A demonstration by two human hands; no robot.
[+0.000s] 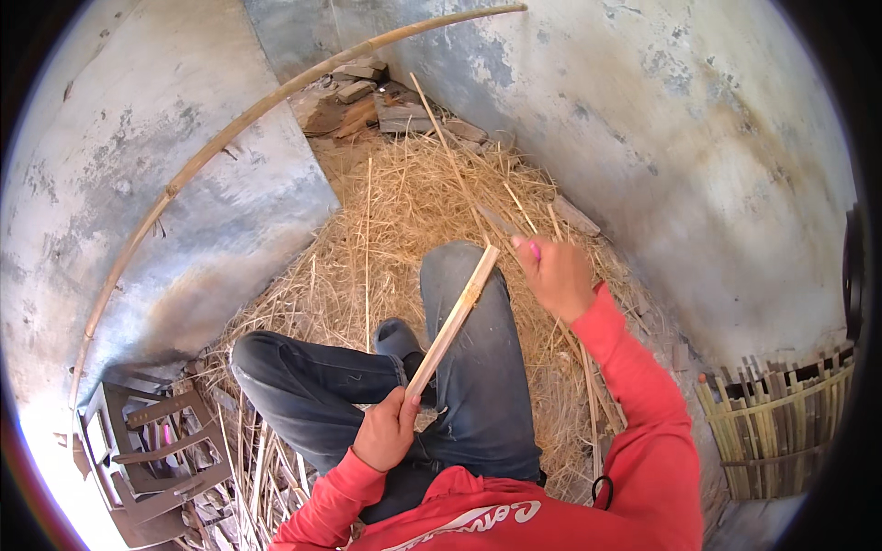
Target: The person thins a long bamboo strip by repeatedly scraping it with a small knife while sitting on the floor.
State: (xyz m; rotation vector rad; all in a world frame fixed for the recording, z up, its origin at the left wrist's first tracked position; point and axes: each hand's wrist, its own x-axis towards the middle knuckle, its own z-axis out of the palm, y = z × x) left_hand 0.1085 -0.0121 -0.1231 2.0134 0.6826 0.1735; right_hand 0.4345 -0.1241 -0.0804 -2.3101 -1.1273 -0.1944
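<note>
My left hand [386, 430] is closed round the lower end of a split bamboo strip [452, 323]. The strip slants up and away across my raised right knee, its pale cut face showing. My right hand [557, 278] is wrapped round the pink handle of a knife [497, 219], just right of the strip's far end. The thin blade points away to the upper left, over the shavings, and looks apart from the strip. Most of the handle is hidden in my fist.
Bamboo shavings [404, 202] cover the floor around my legs. A long bamboo pole [175, 184] leans along the left wall. Bricks [356, 90] lie in the far corner. A brown slatted frame [138, 459] is at lower left, a woven bamboo basket [781, 427] at lower right.
</note>
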